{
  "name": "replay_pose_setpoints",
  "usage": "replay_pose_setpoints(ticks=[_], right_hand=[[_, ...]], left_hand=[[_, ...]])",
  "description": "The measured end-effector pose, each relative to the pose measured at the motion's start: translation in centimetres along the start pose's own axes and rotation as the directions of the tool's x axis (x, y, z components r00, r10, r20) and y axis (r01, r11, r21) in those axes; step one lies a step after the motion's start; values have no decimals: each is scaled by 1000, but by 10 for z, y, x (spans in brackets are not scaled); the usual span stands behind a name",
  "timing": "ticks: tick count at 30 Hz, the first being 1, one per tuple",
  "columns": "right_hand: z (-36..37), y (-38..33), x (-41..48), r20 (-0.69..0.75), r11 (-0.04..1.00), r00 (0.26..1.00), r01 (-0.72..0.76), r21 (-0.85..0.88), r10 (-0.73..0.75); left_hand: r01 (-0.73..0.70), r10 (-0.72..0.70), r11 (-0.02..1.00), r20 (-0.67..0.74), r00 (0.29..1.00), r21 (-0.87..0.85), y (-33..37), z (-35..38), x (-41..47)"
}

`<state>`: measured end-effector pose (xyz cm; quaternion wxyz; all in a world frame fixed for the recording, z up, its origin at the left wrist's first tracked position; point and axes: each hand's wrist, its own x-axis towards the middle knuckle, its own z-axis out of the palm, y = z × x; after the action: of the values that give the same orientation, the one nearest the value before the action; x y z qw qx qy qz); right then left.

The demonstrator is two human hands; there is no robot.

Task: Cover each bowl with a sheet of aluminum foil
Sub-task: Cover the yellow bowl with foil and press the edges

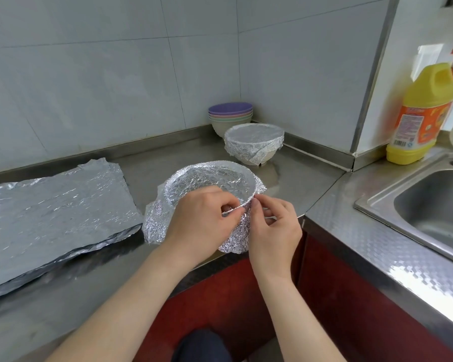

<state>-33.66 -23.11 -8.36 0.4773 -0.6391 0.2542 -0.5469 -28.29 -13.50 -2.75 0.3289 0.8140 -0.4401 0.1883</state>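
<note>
A flat stack of crinkled aluminium foil sheets (50, 218) lies at the left of the stainless steel desk (147, 163), its near long edge running close to the desk's front edge; how many sheets it holds cannot be told. A narrow strip of bare steel separates it from the foil-wrapped bowl (209, 178), which sits at the front edge, its foil skirt reaching that edge. The foil dips into the bowl's mouth, hiding any contents. The left hand (202, 220) pinches the foil at the near rim between curled fingers (220, 198). Just beside it, the right hand (275, 231) nips the same rim with its thumb and forefinger (256, 205).

Behind lies open steel, then a second pale bowl capped with tight foil (254, 142). Beside it, in the tiled corner, is one stack of pastel bowls (230, 113), purple on top. Two bowls are covered. At the right are a yellow detergent bottle (424, 113) and a steel sink (429, 205).
</note>
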Motion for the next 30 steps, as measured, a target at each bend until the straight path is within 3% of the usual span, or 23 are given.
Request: replay_pose_setpoints(ticks=[7,12,15,19,22,30], right_hand=[[10,3,-6,18,949,971,-237,209,238],[5,6,-10,261,914,923,-342,219,283],[-9,6,-16,416,939,880,-314,143,230],[-21,2,-24,556,993,825,-117,-5,100],[-14,1,-30,534,998,845,19,-60,16],[7,-8,-31,329,996,944,10,-94,22]], left_hand=[[40,-39,999,-9,999,35,7,2,2],[128,-132,988,48,990,83,17,1,10],[112,-114,993,145,983,22,18,-8,12],[34,-36,999,193,981,10,5,-22,3],[31,-31,1000,137,990,2,-10,-25,-8],[-38,38,999,-2,999,8,-14,-10,-15]])
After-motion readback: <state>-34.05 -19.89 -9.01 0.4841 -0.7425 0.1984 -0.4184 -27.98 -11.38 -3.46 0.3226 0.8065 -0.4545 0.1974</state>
